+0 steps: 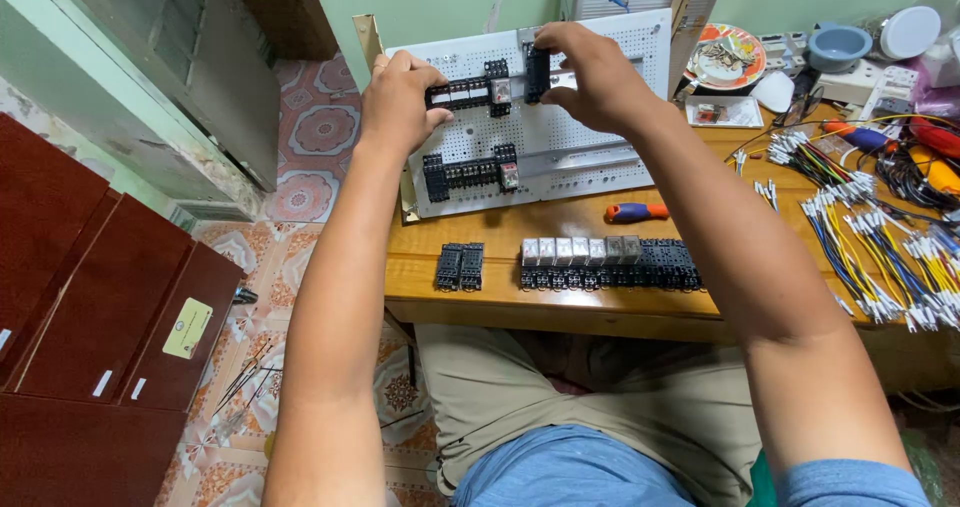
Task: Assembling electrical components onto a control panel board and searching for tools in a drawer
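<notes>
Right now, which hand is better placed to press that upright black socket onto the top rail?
Probably the right hand: it already grips the black socket at the upper rail. The left hand rests further along, on the sockets already mounted.

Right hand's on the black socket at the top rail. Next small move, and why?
Probably press the black socket down onto the upper rail. The right hand pinches it at the rail beside the mounted row, which the left hand steadies. Whether it is already seated is not visible.
</notes>
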